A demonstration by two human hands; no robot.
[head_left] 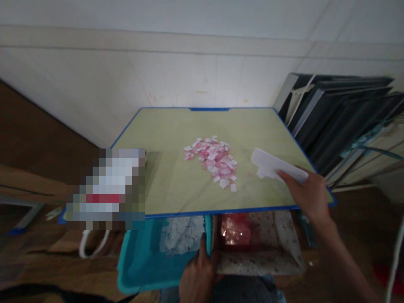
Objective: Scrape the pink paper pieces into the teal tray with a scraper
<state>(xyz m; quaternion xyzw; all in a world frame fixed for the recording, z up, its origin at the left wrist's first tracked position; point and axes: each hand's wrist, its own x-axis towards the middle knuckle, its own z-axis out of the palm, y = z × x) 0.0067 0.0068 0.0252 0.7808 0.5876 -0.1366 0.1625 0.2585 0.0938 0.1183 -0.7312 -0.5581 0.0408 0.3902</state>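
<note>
My right hand [307, 195], at the right side of the board, is closed on a flat white strip [274, 163], its long edge low over the surface. A few small white pieces show just under the strip. Mid-board lies a loose pile of small white and pink squares [217, 160]. My left hand [200, 269] is below the board's front edge, gripping the side of a teal tray [139, 269] with the index finger along its rim. White pieces [183, 233] lie in that tray. Against it sits a stained grey tray [259, 267] with shiny red contents [236, 229].
The yellow-green board [170, 122] has a blue edge and stands against a white wall [176, 75]. A pixelated object [110, 185] covers its left front corner. Dark flat panels [337, 109] lean at the right. A white loop [83, 246] hangs at the lower left.
</note>
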